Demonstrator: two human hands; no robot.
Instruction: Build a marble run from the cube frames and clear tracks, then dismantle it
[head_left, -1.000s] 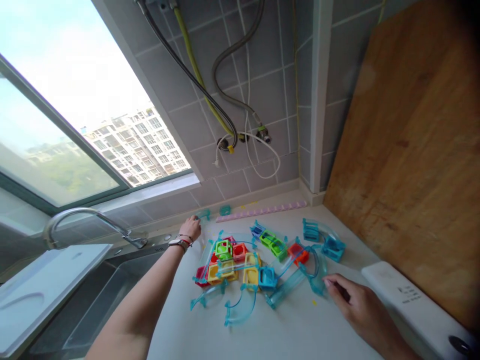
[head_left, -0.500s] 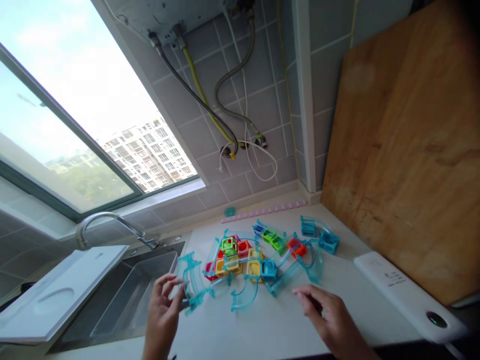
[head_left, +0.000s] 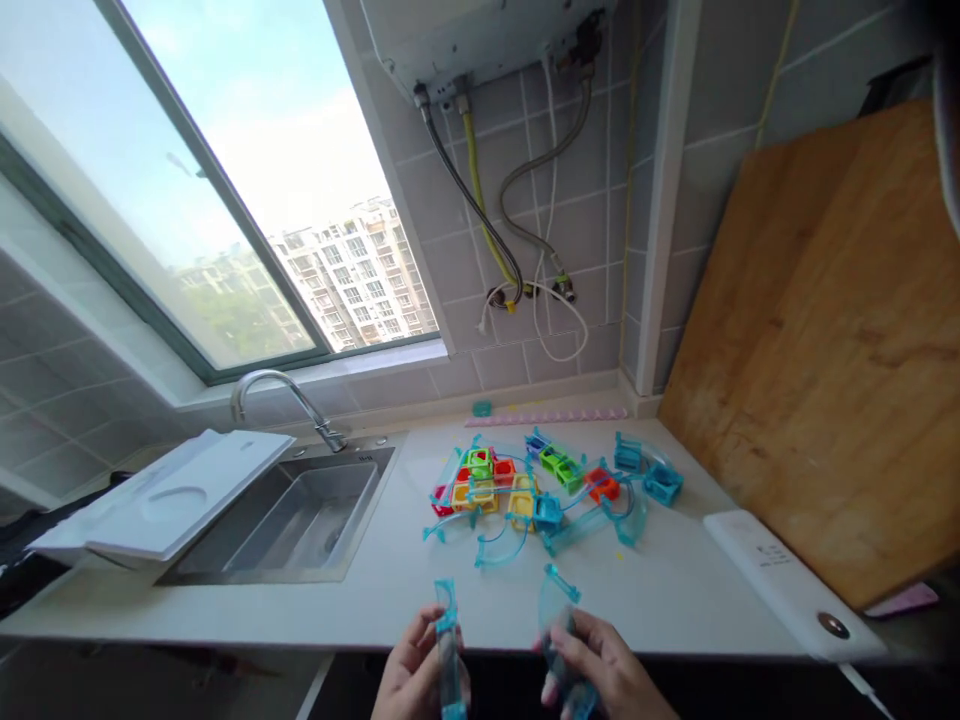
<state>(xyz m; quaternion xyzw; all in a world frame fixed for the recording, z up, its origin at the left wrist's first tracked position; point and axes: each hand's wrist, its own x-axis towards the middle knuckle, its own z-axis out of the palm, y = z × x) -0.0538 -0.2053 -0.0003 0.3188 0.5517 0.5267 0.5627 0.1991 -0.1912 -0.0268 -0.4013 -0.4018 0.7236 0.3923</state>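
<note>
My left hand [head_left: 414, 668] grips a clear blue plastic track piece [head_left: 448, 650] upright at the counter's front edge. Opposite it, my right hand [head_left: 600, 668] has its fingers around a clear blue curved track piece [head_left: 556, 600], partly hidden by those fingers. The two pieces are apart. Beyond my hands lies a pile of toy parts: yellow blocks [head_left: 523, 500], a blue block [head_left: 548, 512], green blocks [head_left: 561, 466], a red block [head_left: 602, 485] and more clear blue curved track [head_left: 504, 556]. Further right are blue connector blocks [head_left: 660, 484].
A steel sink [head_left: 307, 520] with a tap [head_left: 289, 385] is at left, a white board [head_left: 180, 490] over part of it. A pink strip [head_left: 547, 418] lies along the back wall. At right, a white device [head_left: 787, 580] sits before a leaning wooden board [head_left: 817, 350].
My left hand has moved right and toward me with a track piece. My right hand, seen before without a visible piece, now holds a curved track piece. The view has shifted left.
</note>
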